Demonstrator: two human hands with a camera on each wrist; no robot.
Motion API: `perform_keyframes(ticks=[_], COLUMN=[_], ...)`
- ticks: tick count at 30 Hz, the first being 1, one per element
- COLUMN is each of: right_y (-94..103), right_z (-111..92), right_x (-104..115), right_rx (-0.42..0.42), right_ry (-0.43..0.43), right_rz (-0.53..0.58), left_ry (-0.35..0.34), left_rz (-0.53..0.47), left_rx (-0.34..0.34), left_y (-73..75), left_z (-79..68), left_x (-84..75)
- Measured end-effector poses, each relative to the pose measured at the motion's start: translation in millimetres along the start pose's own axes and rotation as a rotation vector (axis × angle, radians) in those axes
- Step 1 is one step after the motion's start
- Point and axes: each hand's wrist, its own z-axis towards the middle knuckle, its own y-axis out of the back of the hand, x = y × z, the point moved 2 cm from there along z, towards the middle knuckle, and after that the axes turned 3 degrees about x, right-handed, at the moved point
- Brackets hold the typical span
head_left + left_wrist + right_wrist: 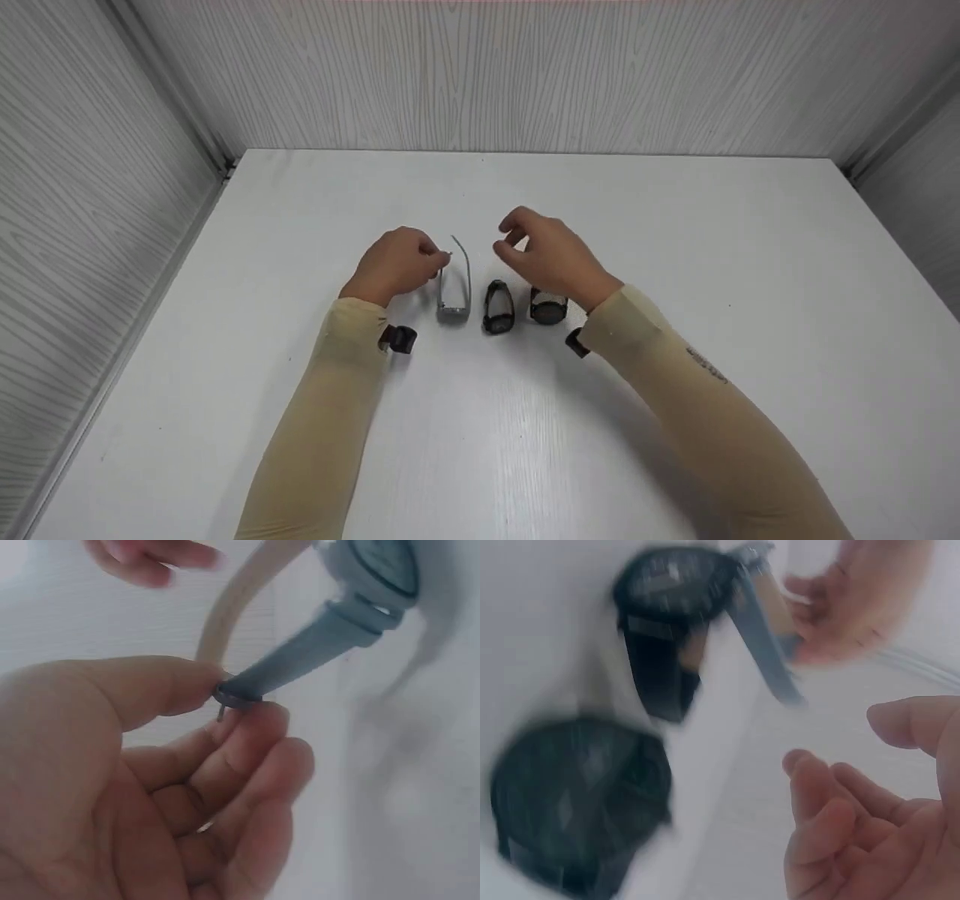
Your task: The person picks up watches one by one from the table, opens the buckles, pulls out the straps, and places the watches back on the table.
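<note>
Between thumb and fingers, my left hand [397, 262] pinches the buckle end of a grey-blue wristwatch [454, 313]. In the left wrist view the small buckle [238, 697] shows at the fingertips, and the watch face is cut off at the top. The watch's other strap [469, 274] rises free, pale on its inner side. My right hand [551, 251] hovers to the right with fingers loosely bent and nothing between them. Beneath and beside it stand two black wristwatches, a narrower one [499, 322] and a round one [549, 311], the latter partly hidden by the hand.
All three watches stand in a row on a white table [465, 435]. A wood-grain panel [480, 75] rises behind it, with another panel [75, 225] along the left. Dark wrist devices [401, 339] sit at both cuffs.
</note>
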Motion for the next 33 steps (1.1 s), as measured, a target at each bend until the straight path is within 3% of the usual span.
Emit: perform_keyframes(ticks=[8,14,18,24,28,33], right_y=[51.4,64.4,67.1,70.0,72.6,75.7], right_z=[-56.4,-83.2,-88.5,-93.1,-97.5,-104.9], right_x=[-38.7,-62.4,-62.7,-62.3,-63.8,-64.3], right_rx=[-0.211,-0.312,-0.297,-0.205,-0.200,-0.254], right_ry=[0.000,-0.042,-0.065,-0.113,-0.116,-0.083], right_rz=[-0.013,-0.034,-0.062,-0.108,-0.124,-0.121], left_ry=[0.062,0.010,0.007,0.013,0.009,-0.042], left_rz=[0.011,0.024,0.047,0.036,0.015,-0.021], left_rx=[0.019,-0.046,-0.071,-0.058,-0.035,-0.135], left_y=[-6.5,-7.2,-5.8,-5.7,-3.1,10.8], left_z=[3.6,6.1,5.7,5.5,2.7,-12.8], left_x=[15.5,17.8,18.8,16.5,13.9,1.1])
